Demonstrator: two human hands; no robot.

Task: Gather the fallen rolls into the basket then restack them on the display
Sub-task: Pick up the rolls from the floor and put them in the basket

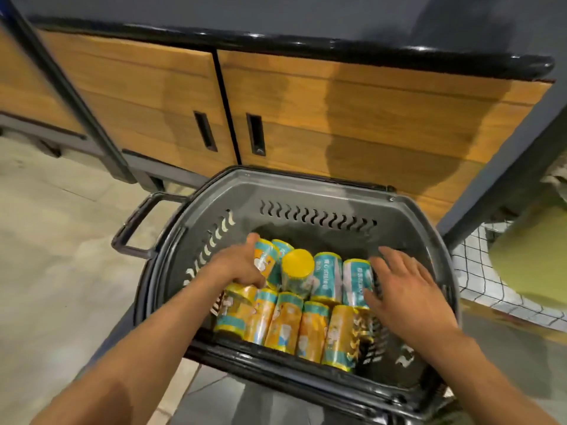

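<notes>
A grey plastic basket (310, 191) stands on the floor in front of me. Several orange, yellow and teal wrapped rolls (285, 322) lie in two rows on its bottom. One roll with a yellow end (297, 266) is tilted up in the middle. My left hand (236, 266) reaches in from the left and curls around a teal and orange roll (264, 259) in the back row. My right hand (408, 289) hovers flat with fingers spread over the right-hand rolls (357, 282), touching or just above them.
A display base with wooden doors (352, 118) and a black rim (306, 47) rises right behind the basket. The basket's handle (138, 228) sticks out to the left over beige floor tiles. A wire mesh bin (491, 283) stands at the right.
</notes>
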